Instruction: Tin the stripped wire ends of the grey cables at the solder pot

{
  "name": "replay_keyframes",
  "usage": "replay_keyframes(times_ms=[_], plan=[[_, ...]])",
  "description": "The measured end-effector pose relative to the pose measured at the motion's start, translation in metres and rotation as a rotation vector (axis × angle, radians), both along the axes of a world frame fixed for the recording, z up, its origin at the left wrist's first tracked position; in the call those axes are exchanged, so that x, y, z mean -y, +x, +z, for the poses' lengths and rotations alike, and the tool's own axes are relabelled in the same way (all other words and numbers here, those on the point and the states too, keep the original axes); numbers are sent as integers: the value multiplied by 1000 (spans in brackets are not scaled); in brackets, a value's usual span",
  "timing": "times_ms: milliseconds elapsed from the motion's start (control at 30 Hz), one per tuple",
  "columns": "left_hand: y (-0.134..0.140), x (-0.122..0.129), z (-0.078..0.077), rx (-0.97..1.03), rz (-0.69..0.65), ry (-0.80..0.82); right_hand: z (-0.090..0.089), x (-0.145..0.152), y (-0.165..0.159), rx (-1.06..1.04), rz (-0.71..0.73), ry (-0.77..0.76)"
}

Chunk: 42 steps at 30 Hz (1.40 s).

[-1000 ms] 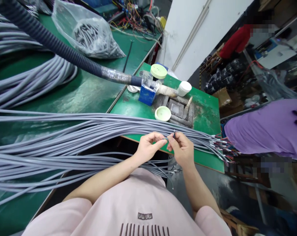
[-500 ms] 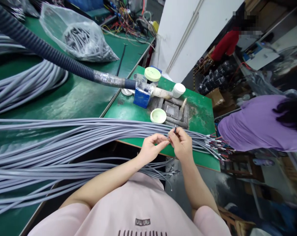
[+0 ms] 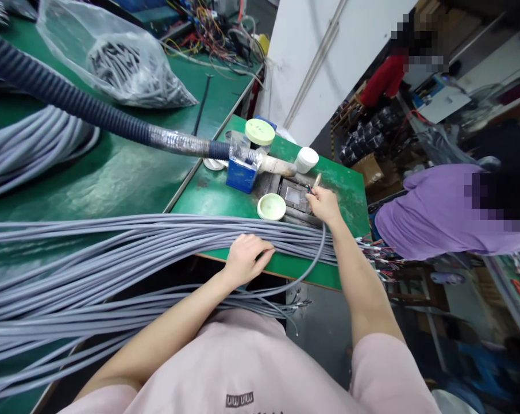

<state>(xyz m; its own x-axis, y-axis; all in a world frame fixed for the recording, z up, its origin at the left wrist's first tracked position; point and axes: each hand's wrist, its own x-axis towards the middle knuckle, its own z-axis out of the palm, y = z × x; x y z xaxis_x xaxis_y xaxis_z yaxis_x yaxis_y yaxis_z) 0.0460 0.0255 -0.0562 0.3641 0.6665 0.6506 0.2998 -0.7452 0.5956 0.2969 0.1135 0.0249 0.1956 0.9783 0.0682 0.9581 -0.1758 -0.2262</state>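
Note:
My right hand (image 3: 326, 206) is closed in a pinch on the end of a grey cable (image 3: 315, 263), with short dark wire tips showing past the fingers. Those tips are over the right side of a small square solder pot (image 3: 295, 196) with a silvery surface; whether they touch it I cannot tell. From that hand the cable curves down and left. Over the near side of a long bundle of grey cables (image 3: 191, 231), my left hand (image 3: 247, 259) has its thumb and fingertips together, with nothing visible in them.
A corrugated hose (image 3: 113, 118) ends above the pot, beside a blue box (image 3: 241, 175). Around it stand a pale green dish (image 3: 271, 207), a green lid (image 3: 260, 132) and a white cup (image 3: 307, 160). More cables (image 3: 156, 307) lie nearer me. A co-worker in purple (image 3: 432, 213) is at right.
My hands have parted. The right hand has moved forward to the pot, drawing the grey cable up over the bundle. My left hand has moved back to the left, off the wires.

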Motion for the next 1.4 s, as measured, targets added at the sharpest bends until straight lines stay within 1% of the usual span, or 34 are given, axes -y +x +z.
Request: replay_keyframes(times_ms=[67,133,300,633,900,1067,1167,1233,1300,1400], plan=[[1,0,-1,-11,-3,12,-4,-12,1,125,-11,-61],[1,0,-1,-14,1,29,-7,-20,0,200,-13,-109],[1,-1,-2,-31,2,36,-12,-29,-4,288,-6,-212],[1,-1,-3,-36,1,25,-14,-37,-7,326,-3,-265],[0,-1,-4,-53,-6,8,-18,-40,-8,332,14,-273],[0,-1,-3,-42,-6,20,-12,-40,-10,325,20,-259],[0,-1,-3,-33,-9,25,-1,-35,-8,248,35,-184],[0,-1,-3,-34,-4,29,10,-26,-7,108,56,-93],[0,-1,-4,-34,1,34,21,-11,-8,-123,73,-26],[0,-1,-5,-30,-3,40,35,17,-13,-501,67,-4]])
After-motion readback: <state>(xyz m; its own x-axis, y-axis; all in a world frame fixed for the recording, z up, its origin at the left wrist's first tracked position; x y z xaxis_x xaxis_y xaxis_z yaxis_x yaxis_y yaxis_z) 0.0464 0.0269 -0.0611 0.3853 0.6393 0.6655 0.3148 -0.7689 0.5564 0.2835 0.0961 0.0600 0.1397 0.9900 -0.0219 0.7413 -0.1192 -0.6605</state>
